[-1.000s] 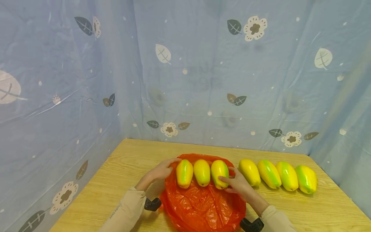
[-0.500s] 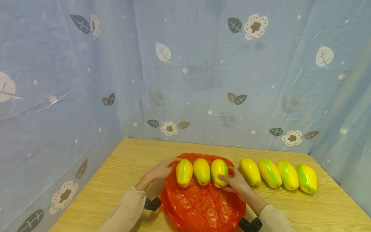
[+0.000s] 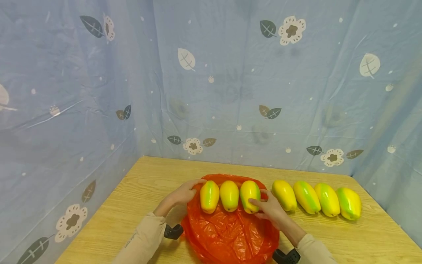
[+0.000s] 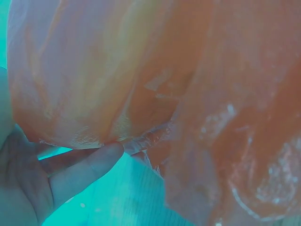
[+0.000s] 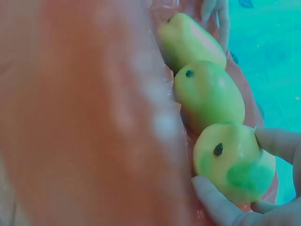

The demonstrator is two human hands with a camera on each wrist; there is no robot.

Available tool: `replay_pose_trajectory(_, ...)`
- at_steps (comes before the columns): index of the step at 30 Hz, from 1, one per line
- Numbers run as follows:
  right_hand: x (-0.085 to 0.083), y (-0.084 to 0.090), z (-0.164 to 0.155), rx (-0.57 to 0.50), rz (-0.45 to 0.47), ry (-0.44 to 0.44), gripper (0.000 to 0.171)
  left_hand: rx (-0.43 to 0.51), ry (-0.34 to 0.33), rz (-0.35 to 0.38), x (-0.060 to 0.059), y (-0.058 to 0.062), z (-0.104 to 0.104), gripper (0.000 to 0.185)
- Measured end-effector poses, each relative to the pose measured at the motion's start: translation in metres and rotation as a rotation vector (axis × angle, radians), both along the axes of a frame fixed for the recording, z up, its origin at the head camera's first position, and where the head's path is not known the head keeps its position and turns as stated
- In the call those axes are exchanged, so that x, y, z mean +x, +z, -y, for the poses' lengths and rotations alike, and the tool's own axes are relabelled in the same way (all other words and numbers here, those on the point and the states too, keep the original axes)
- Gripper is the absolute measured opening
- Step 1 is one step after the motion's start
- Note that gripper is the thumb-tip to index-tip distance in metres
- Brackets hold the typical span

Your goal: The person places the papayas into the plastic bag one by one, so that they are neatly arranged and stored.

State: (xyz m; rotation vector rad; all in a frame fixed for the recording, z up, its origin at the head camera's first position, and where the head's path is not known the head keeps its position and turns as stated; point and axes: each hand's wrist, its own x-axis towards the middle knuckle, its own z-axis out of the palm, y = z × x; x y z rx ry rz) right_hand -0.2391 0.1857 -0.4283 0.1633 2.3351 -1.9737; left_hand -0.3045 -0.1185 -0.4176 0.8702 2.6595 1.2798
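In the head view, a red plastic bag [image 3: 230,234] lies spread wide on the table with three yellow-green papayas [image 3: 229,196] in a row along its far side. My left hand [image 3: 182,194] holds the bag's far left edge, beside the leftmost papaya [image 3: 209,198]. Its thumb [image 4: 89,172] presses against the bag in the left wrist view. My right hand [image 3: 271,208] grips the rightmost papaya in the bag [image 3: 249,194], thumb and fingers spread round it. Dark stem ends show on the papayas in the right wrist view, where the bag's near side [image 5: 94,113] fills the left half.
Several more papayas [image 3: 306,197] lie in a row on the wooden table [image 3: 165,172], right of the bag. A blue patterned curtain [image 3: 211,102] hangs behind the table and along both sides. A black wrist device [image 3: 173,231] sits at the left cuff.
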Motion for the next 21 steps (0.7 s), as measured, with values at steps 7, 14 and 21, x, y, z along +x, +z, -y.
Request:
replay_pose_trajectory(7,-0.004,-0.001,0.003,0.015,0.011,-0.014,0.073,-0.007,0.002,0.003,0.000,0.000,0.000,0.050)
replay_pose_trajectory(14,-0.005,0.001,0.000,0.045,0.009,0.007,0.073,0.005,-0.002,0.015,-0.001,0.000,0.000,0.049)
replay_pose_trajectory(21,-0.003,0.011,-0.010,0.056,0.016,0.006,0.070,0.000,0.004,0.034,-0.003,0.002,0.001,0.049)
